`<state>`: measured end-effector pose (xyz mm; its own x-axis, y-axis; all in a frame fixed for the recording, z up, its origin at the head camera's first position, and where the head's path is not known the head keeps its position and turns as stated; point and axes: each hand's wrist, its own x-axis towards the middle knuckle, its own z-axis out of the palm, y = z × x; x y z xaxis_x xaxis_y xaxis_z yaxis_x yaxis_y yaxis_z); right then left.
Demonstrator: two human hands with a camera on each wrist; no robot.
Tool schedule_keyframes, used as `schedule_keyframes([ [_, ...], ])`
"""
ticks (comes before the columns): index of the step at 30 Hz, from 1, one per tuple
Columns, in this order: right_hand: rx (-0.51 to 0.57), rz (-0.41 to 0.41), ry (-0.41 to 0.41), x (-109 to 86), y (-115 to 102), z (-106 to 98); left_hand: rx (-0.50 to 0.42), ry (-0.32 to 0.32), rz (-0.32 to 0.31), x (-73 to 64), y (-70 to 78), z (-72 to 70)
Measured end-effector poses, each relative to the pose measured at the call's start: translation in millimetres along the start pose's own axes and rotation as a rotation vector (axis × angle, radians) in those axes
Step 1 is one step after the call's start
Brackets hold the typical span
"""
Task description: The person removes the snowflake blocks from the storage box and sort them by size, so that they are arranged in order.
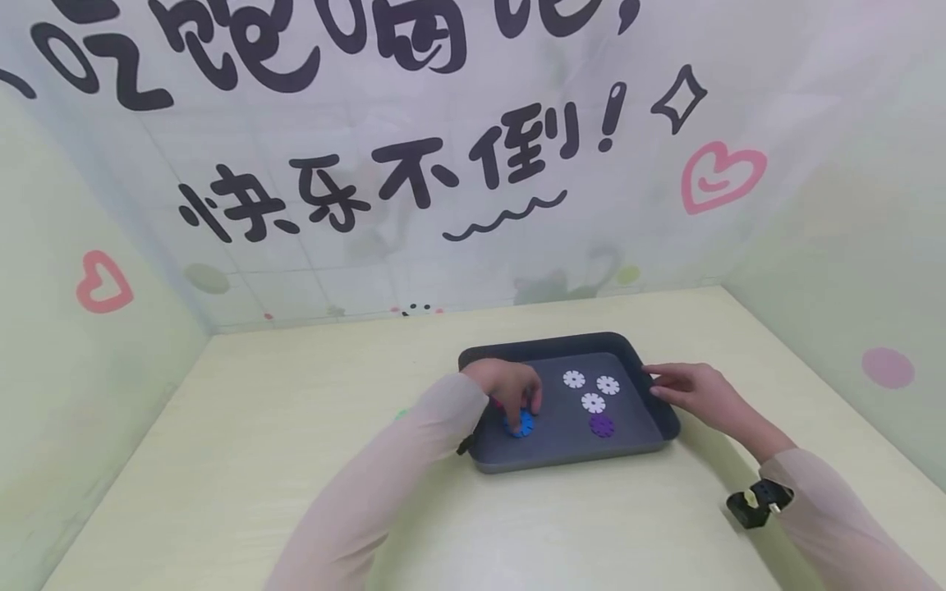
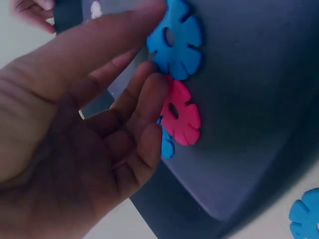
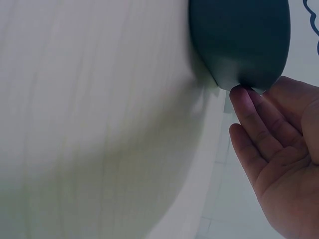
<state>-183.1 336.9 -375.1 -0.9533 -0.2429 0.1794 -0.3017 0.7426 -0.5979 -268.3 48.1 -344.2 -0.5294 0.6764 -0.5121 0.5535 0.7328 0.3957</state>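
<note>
A dark grey rectangular tray (image 1: 562,455) stands on the table. My left hand (image 1: 510,382) reaches into its left side, thumb and fingers pinching the edge of a blue notched flower-shaped disc (image 2: 187,37). Close under those fingers lies a red disc (image 2: 187,119), and below it a second blue disc (image 2: 168,147) is partly hidden by the fingers. My right hand (image 1: 695,392) is at the tray's right end, its fairly straight fingers (image 3: 244,102) touching the outer wall near the rim.
Inside the tray, right of the left hand, lie white discs (image 1: 594,402) and a purple disc (image 1: 602,425). Another blue disc (image 2: 305,216) rests on the table outside the tray, and a green piece (image 1: 401,414) shows beside the left sleeve. A printed wall backs the table.
</note>
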Motion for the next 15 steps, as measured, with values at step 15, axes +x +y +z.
schedule_keyframes([
  [15, -0.014, 0.019, -0.017, 1.3, 3.9, -1.0, 0.140, 0.037, -0.056, 6.4, 5.5, 4.1],
])
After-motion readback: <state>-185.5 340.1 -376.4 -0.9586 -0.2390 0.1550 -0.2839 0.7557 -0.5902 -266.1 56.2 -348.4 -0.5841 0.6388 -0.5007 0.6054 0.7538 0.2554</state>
